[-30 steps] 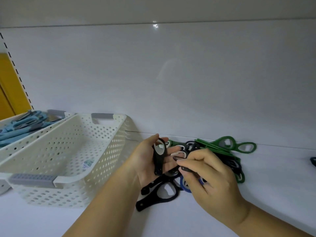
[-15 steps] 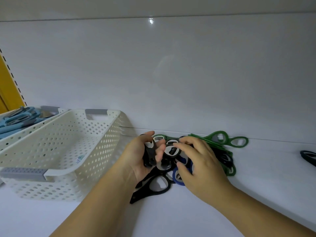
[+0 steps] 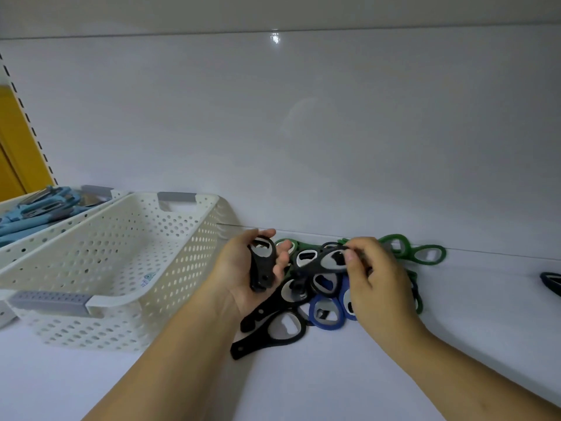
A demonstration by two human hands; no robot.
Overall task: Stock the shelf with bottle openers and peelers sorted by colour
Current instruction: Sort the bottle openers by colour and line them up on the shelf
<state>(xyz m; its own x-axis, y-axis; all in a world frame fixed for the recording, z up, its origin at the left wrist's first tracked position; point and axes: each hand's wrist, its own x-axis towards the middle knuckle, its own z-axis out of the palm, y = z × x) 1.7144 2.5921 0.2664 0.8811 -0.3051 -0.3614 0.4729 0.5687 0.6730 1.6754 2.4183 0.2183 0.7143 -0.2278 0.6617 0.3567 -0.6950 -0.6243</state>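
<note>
The left hand (image 3: 239, 275) curls round a black bottle opener (image 3: 262, 262), held upright just right of the white basket (image 3: 115, 299), probably as a store for one colour. The right hand (image 3: 376, 281) pinches a second black opener (image 3: 329, 259) by its head, raised above the mixed pile (image 3: 326, 312) of black, blue and green openers lying on the shelf (image 3: 455, 344). Blue peelers (image 3: 36, 211) fill the far-left basket, apparently sorted.

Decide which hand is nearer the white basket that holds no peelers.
Left. The left hand, holding a black opener, is beside the basket; the right hand pinches a second opener farther right.
</note>
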